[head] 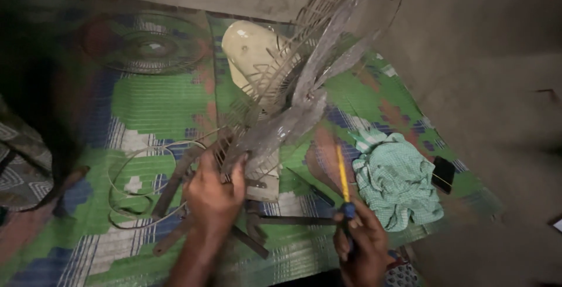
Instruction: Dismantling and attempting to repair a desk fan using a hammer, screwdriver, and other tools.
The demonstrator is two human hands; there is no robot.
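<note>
A table fan lies tilted on a patterned green and blue mat. Its cream motor housing points away, with the rear wire guard and grey translucent blades facing me. My left hand grips the lower rim of the wire guard near a blade tip. My right hand holds a screwdriver with a yellow shaft and blue handle, tip pointing up toward the blades. The picture is blurred by motion.
A detached front fan guard lies at the mat's far left. A crumpled green checked cloth sits at right, beside a small black object. A looped white cord and dark metal bars lie near my hands. Bare floor surrounds the mat.
</note>
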